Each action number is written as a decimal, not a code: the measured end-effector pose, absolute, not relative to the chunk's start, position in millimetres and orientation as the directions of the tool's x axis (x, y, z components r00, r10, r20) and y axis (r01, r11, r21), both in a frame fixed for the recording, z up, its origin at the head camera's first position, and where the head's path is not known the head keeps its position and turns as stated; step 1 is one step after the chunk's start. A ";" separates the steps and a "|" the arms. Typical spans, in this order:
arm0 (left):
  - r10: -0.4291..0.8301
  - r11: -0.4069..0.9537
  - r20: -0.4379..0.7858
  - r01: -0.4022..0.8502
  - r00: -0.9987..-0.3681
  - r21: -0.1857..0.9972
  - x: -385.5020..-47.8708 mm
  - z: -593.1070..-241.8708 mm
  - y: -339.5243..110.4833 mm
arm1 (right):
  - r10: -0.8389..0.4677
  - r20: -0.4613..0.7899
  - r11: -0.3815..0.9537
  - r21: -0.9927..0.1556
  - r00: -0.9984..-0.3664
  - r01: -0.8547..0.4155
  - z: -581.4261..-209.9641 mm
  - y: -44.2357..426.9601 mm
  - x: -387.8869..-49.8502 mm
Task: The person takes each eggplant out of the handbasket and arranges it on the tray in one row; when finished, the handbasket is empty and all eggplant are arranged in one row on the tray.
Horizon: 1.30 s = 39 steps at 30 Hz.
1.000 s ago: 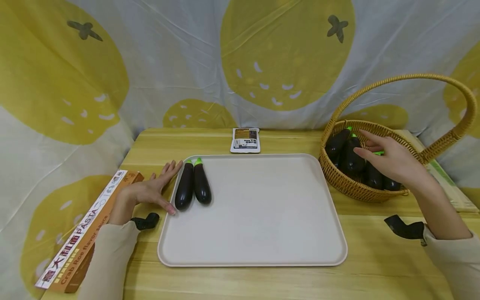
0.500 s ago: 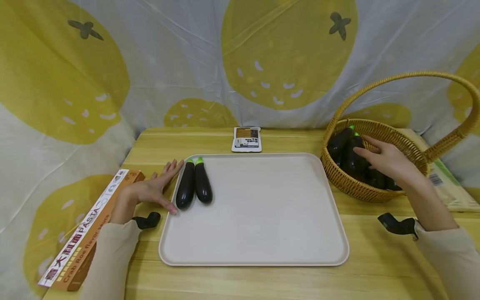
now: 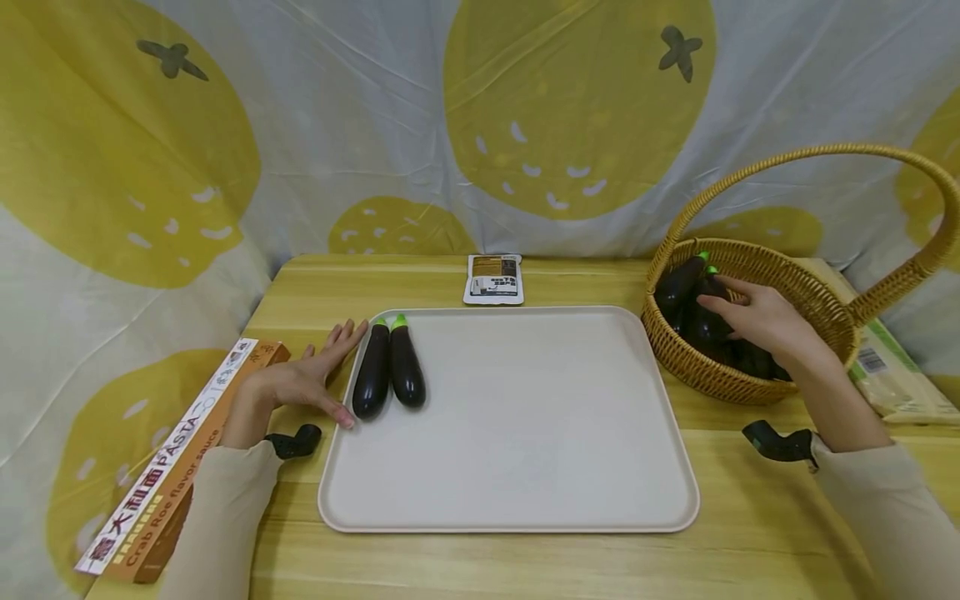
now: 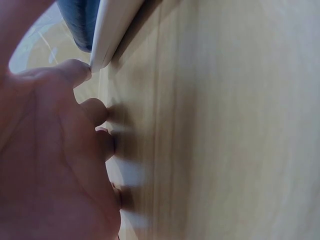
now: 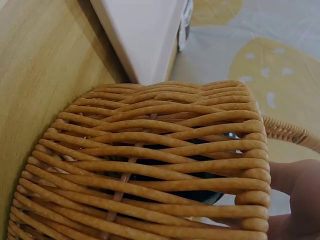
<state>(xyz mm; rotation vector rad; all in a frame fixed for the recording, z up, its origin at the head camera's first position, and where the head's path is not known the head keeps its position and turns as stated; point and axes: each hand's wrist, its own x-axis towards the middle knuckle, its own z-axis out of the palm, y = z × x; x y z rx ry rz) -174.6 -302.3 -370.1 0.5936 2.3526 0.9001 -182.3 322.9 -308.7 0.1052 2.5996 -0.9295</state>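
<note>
Two dark eggplants (image 3: 372, 375) with green stem ends lie side by side along the left of a white tray (image 3: 540, 433). My left hand (image 3: 307, 379) has its fingers spread at the tray's left edge, thumb on the rim, beside the eggplants and not holding them. On the right, my right hand (image 3: 772, 321) reaches into a wicker basket (image 3: 720, 379) of several eggplants. Its thumb and fingers pinch one eggplant (image 3: 708, 325) near the stem end. In the right wrist view the basket's weave (image 5: 150, 165) hides most of that grip.
A long pasta box (image 3: 180, 458) lies left of my left forearm. Behind the tray sits a small printed packet (image 3: 493, 279). The basket's tall handle (image 3: 825, 150) arches above my right hand. A flat package (image 3: 892, 375) lies right of the basket, and a patterned curtain (image 3: 360, 125) hangs behind.
My right hand has moved left and deeper into the basket, and its thumb and fingers have closed around an eggplant. The left hand stays in place.
</note>
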 end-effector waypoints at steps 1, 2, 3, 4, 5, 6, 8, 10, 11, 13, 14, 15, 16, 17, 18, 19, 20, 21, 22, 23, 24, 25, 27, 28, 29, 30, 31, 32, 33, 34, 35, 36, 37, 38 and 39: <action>0.569 0.677 -0.331 0.201 -0.752 0.708 -174.5 -370.2 -302.0 | -0.051 -0.372 0.782 -0.592 -0.927 0.195 -309.1 322.6 -182.6; 0.569 0.677 -0.332 0.199 -0.752 0.708 -174.5 -370.4 -302.1 | -0.046 -0.373 0.784 -0.589 -0.927 0.198 -309.2 322.1 -183.0; 0.567 0.680 -0.334 0.199 -0.753 0.706 -174.6 -370.8 -302.4 | -0.041 -0.373 0.786 -0.585 -0.927 0.200 -309.4 321.3 -183.5; 0.565 0.682 -0.336 0.197 -0.754 0.705 -174.6 -371.0 -302.3 | -0.038 -0.372 0.785 -0.585 -0.928 0.202 -309.7 320.7 -184.1; 0.564 0.682 -0.336 0.196 -0.754 0.705 -174.5 -371.2 -302.2 | -0.033 -0.371 0.784 -0.586 -0.928 0.206 -310.1 319.7 -184.7; 0.562 0.684 -0.338 0.194 -0.755 0.704 -174.6 -371.5 -302.3 | -0.031 -0.370 0.780 -0.590 -0.928 0.210 -310.5 318.8 -185.4; 0.558 0.687 -0.341 0.191 -0.756 0.701 -174.7 -372.3 -302.5 | -0.027 -0.375 0.772 -0.597 -0.926 0.219 -311.5 316.5 -186.8; 0.562 0.681 -0.340 0.190 -0.754 0.707 -174.8 -372.3 -301.9 | -0.025 -0.379 0.766 -0.602 -0.925 0.226 -312.4 314.7 -188.0; 0.563 0.680 -0.340 0.188 -0.753 0.708 -174.7 -372.2 -301.8 | -0.024 -0.382 0.763 -0.604 -0.924 0.230 -312.4 313.8 -188.5; 0.563 0.680 -0.340 0.188 -0.754 0.709 -174.1 -371.8 -301.6 | -0.022 -0.387 0.759 -0.607 -0.922 0.237 -312.4 312.5 -189.6; 0.564 0.678 -0.339 0.188 -0.753 0.711 -174.0 -371.6 -301.6 | -0.022 -0.387 0.757 -0.609 -0.922 0.237 -312.2 312.2 -190.0; 0.564 0.677 -0.338 0.186 -0.754 0.712 -173.8 -371.4 -301.7 | -0.022 -0.387 0.755 -0.611 -0.922 0.239 -311.8 312.2 -190.2; 0.563 0.677 -0.339 0.185 -0.754 0.712 -173.6 -371.0 -301.6 | -0.023 -0.388 0.754 -0.612 -0.921 0.239 -311.4 312.0 -190.3; 0.563 0.676 -0.338 0.185 -0.754 0.713 -173.7 -370.9 -301.8 | -0.024 -0.389 0.753 -0.613 -0.921 0.239 -311.3 312.3 -190.4; 0.564 0.676 -0.337 0.186 -0.754 0.713 -173.8 -370.8 -301.9 | -0.024 -0.389 0.753 -0.613 -0.921 0.240 -311.1 312.4 -190.4; 0.566 0.673 -0.334 0.188 -0.754 0.715 -174.3 -371.1 -302.2 | -0.025 -0.390 0.751 -0.615 -0.920 0.240 -310.9 313.0 -190.1; 0.568 0.671 -0.333 0.190 -0.752 0.717 -174.7 -371.1 -302.0 | -0.028 -0.391 0.747 -0.620 -0.920 0.241 -310.9 313.6 -189.7; 0.568 0.673 -0.334 0.190 -0.752 0.715 -174.8 -371.2 -301.8 | -0.030 -0.392 0.741 -0.626 -0.919 0.243 -310.8 314.0 -189.3; 0.569 0.673 -0.332 0.194 -0.752 0.714 -175.0 -371.2 -301.7 | -0.031 -0.394 0.737 -0.630 -0.919 0.245 -311.0 314.7 -188.9; 0.568 0.676 -0.333 0.196 -0.753 0.711 -175.1 -371.4 -301.7 | -0.032 -0.395 0.731 -0.636 -0.918 0.248 -311.2 315.3 -188.4; 0.567 0.679 -0.335 0.197 -0.753 0.707 -174.9 -371.4 -301.5 | -0.034 -0.397 0.725 -0.641 -0.917 0.251 -311.3 316.0 -187.8; 0.568 0.678 -0.332 0.200 -0.753 0.708 -175.0 -371.6 -301.5 | -0.037 -0.399 0.719 -0.647 -0.916 0.252 -311.4 316.8 -187.2; 0.564 0.684 -0.335 0.199 -0.754 0.702 -174.5 -371.3 -301.4 | -0.044 -0.401 0.710 -0.657 -0.915 0.254 -311.6 318.1 -186.1; 0.565 0.682 -0.333 0.200 -0.755 0.703 -174.3 -371.0 -301.3 | -0.049 -0.400 0.706 -0.662 -0.915 0.251 -311.7 318.9 -185.6; 0.563 0.685 -0.335 0.198 -0.756 0.702 -174.1 -370.9 -301.3 | -0.054 -0.397 0.701 -0.668 -0.916 0.248 -311.8 319.4 -185.2; 0.562 0.685 -0.335 0.198 -0.756 0.702 -174.0 -371.0 -301.5 | -0.059 -0.395 0.696 -0.675 -0.917 0.246 -311.8 319.8 -184.8; 0.564 0.682 -0.333 0.198 -0.756 0.704 -174.0 -370.9 -301.4 | -0.063 -0.392 0.691 -0.681 -0.918 0.244 -311.8 320.2 -184.5; 0.562 0.683 -0.336 0.195 -0.756 0.703 -173.8 -370.7 -301.4 | -0.066 -0.390 0.686 -0.686 -0.919 0.242 -311.8 320.6 -184.2; 0.564 0.680 -0.336 0.195 -0.754 0.707 -173.9 -370.6 -301.3 | -0.069 -0.387 0.683 -0.690 -0.920 0.239 -311.9 320.9 -183.9; 0.565 0.678 -0.335 0.193 -0.754 0.709 -174.0 -370.6 -301.3 | -0.070 -0.385 0.681 -0.693 -0.920 0.238 -311.9 321.3 -183.6; 0.566 0.677 -0.336 0.191 -0.752 0.711 -174.1 -370.8 -301.3 | -0.069 -0.384 0.679 -0.694 -0.921 0.239 -311.9 321.6 -183.3; 0.568 0.674 -0.336 0.191 -0.751 0.714 -174.3 -370.7 -301.1 | -0.068 -0.384 0.679 -0.694 -0.921 0.239 -312.0 321.9 -183.0; 0.571 0.670 -0.336 0.189 -0.749 0.718 -174.4 -370.4 -300.7 | -0.068 -0.383 0.679 -0.694 -0.921 0.238 -312.0 322.4 -182.7; 0.570 0.670 -0.338 0.186 -0.749 0.718 -174.6 -370.5 -300.8 | -0.067 -0.382 0.678 -0.695 -0.922 0.239 -312.1 323.0 -182.3; 0.571 0.669 -0.337 0.186 -0.749 0.720 -174.7 -370.3 -300.6 | -0.064 -0.381 0.678 -0.694 -0.922 0.240 -312.1 323.5 -181.9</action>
